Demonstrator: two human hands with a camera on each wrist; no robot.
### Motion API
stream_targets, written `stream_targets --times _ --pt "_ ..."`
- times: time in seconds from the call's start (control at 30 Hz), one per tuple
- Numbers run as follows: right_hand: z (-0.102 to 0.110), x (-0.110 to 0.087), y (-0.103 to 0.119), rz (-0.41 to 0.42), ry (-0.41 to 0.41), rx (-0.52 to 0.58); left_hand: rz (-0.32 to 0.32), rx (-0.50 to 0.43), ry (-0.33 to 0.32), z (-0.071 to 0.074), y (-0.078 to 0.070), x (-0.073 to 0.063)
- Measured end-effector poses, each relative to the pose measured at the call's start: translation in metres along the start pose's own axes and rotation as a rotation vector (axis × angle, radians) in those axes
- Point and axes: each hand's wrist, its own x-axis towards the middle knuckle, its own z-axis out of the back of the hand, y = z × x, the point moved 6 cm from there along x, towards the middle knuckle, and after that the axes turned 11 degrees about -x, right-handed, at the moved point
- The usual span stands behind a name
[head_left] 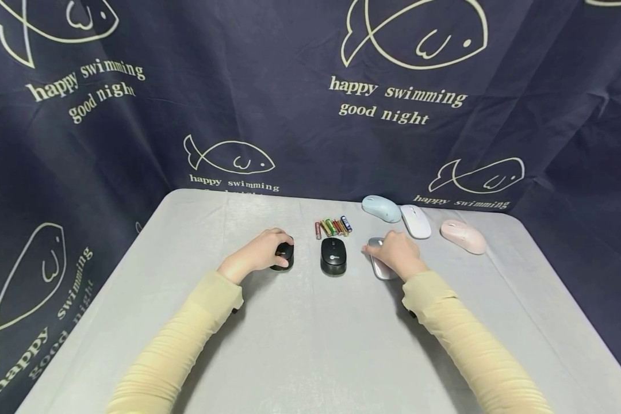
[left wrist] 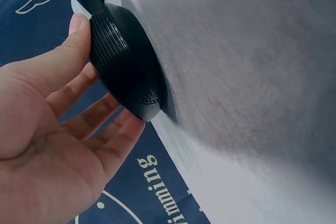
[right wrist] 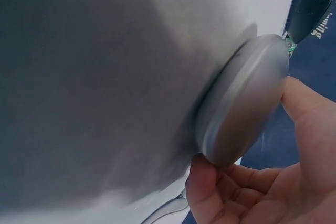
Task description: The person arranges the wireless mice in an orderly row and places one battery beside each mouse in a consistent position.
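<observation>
One black ribbed plastic mouse is pinched in your left hand, one smooth silver mouse in your right hand, on the grey table. Both look light, hard, slippery; hold their sides.

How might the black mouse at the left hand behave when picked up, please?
The black mouse is probably stiff, given its hard-looking shell; its ribbed surface may resist slipping, and its low body makes rolling unlikely.

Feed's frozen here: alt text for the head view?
The left grip holds a black mouse, the right grip a grey mouse. Another black mouse sits between; beyond are batteries and, rightward, a blue mouse, white mouse and pink mouse.
</observation>
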Motion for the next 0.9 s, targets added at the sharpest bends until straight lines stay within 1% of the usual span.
stream_targets --times 0.17,0.3,0.4,0.63,0.9 --pt "0.000 0.000 -0.002 0.010 -0.003 -0.001 0.015 0.008 0.005 -0.002 0.001 0.004" --pt "0.000 0.002 -0.004 0.017 -0.010 -0.003 0.040 0.009 0.015 -0.002 0.002 0.006" --pt "0.000 0.002 -0.004 0.036 -0.017 0.005 0.054 0.004 0.020 -0.002 0.002 0.006" --pt "0.001 -0.003 -0.008 0.098 -0.010 0.048 0.056 0.000 0.021 -0.002 0.000 0.005" --pt "0.014 -0.001 -0.020 0.143 -0.065 0.056 0.060 0.001 0.024 -0.002 0.000 0.002"
